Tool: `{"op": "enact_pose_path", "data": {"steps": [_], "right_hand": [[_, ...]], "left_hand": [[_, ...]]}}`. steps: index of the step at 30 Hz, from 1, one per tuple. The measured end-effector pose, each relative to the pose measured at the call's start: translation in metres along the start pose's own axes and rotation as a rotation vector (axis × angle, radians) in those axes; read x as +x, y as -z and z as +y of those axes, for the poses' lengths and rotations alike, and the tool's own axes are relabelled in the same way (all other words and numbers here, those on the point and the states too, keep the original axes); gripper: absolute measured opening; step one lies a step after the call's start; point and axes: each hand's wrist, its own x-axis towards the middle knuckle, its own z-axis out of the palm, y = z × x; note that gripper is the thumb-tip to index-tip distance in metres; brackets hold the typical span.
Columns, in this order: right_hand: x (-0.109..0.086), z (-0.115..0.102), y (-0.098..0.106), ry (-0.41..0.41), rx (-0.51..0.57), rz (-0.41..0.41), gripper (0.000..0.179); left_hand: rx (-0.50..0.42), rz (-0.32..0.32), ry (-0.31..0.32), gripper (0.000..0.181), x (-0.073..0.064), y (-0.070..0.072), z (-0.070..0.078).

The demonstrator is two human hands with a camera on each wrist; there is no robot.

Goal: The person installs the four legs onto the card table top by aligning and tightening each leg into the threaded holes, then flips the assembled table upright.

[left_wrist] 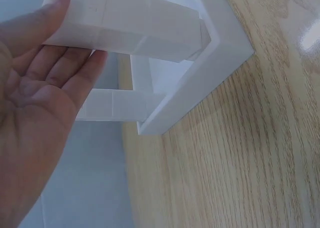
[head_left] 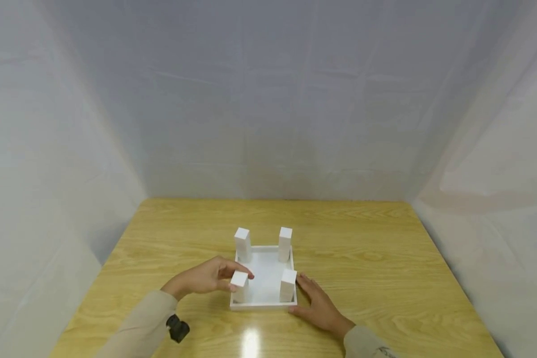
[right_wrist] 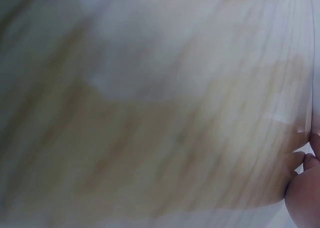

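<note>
A shallow white tray (head_left: 265, 278) lies on the table, with a square white post standing in each corner. My left hand (head_left: 201, 277) pinches the near left post (left_wrist: 135, 25) by its upper part, thumb on one side and fingers on the other. Seams cross this post, and its foot sits inside the tray's corner, slightly askew. My right hand (head_left: 318, 307) touches the tray's right side with fairly straight fingers, its thumb by the near right corner. Just inside that corner is the near right post (head_left: 288, 287). In the right wrist view only fingers (right_wrist: 304, 198) show, at the edge.
The far left post (head_left: 242, 243) and far right post (head_left: 285, 243) stand upright at the tray's back. Around the tray spreads a wood-grain table (head_left: 362, 248). Pale sheeting (head_left: 273, 99) hangs behind it and along both sides. A small black device (head_left: 177, 328) is by the left sleeve.
</note>
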Motion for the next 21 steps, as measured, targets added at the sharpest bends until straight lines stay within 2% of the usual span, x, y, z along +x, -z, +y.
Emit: {"op": "enact_pose_path", "data": {"steps": [7, 11, 13, 16, 21], "right_hand": [[0.000, 0.001, -0.001, -0.005, 0.003, -0.011, 0.091], [0.000, 0.001, -0.002, -0.003, 0.002, -0.005, 0.090], [0.000, 0.001, -0.002, -0.001, -0.003, -0.004, 0.090], [0.000, 0.001, -0.002, -0.002, -0.010, -0.006, 0.091], [0.000, 0.000, 0.000, -0.011, -0.010, 0.003, 0.091]], "left_hand": [[0.015, 0.002, 0.009, 0.044, -0.002, 0.000, -0.001], [0.065, 0.062, 0.032, 0.055, -0.006, -0.003, -0.002], [0.089, 0.132, 0.045, 0.064, -0.010, -0.008, -0.001], [0.120, 0.283, 0.069, 0.078, -0.014, -0.022, 0.001], [0.237, 0.622, 0.137, 0.089, -0.011, -0.057, 0.001]]}}
